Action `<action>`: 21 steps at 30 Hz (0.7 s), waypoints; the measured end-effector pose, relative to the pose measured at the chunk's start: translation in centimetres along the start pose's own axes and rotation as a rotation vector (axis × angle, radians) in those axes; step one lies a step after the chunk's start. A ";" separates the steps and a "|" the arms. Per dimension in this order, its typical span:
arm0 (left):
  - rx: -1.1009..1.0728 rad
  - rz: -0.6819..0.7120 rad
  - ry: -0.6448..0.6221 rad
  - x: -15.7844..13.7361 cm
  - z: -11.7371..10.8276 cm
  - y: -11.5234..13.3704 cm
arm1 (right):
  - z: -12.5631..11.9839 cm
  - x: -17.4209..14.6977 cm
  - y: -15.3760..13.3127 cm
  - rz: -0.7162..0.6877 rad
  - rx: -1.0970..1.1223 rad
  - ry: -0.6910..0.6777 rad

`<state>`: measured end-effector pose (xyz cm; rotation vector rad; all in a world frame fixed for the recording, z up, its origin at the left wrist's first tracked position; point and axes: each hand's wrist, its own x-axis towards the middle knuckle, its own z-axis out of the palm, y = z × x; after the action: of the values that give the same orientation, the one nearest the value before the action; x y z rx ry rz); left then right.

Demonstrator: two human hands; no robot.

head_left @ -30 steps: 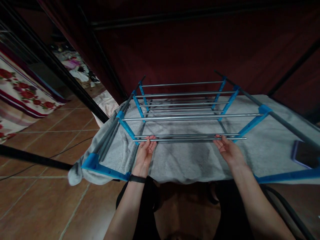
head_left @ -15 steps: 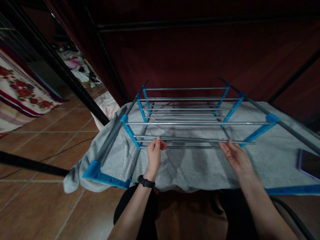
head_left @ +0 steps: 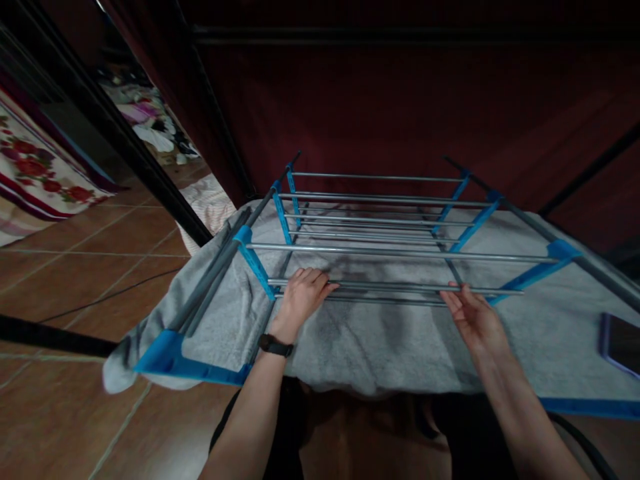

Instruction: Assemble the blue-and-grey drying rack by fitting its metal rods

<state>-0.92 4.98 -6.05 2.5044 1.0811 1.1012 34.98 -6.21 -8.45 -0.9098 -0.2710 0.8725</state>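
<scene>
A rack of grey metal tubes joined by blue plastic brackets lies on a grey cloth. Along its near side runs a loose-looking metal rod, roughly level, just above a lower tube. My left hand, a black band on its wrist, is closed over the rod near its left end, beside the left bracket. Toward the other end, my right hand pinches the same rod between thumb and fingers, palm up. The rod's right tip sticks out past the right blue bracket.
A phone lies on the cloth at the right. Dark frame poles slant at the left, before a floral cloth. Behind the rack hangs a dark red curtain. Brown floor tiles and a thin cable show at left.
My left hand has shifted left along the rod and turned from a thumb pinch to a grip from above. My right hand still pinches the rod. The view has shifted slightly.
</scene>
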 end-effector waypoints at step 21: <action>0.266 0.080 0.020 1.3 3.3 1.0 | 1.9 -0.5 1.1 -0.022 -0.066 -0.059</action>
<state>2.51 5.52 -7.17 2.7678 1.2153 1.0673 32.98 -5.15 -8.06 -0.9417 -0.3622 0.8755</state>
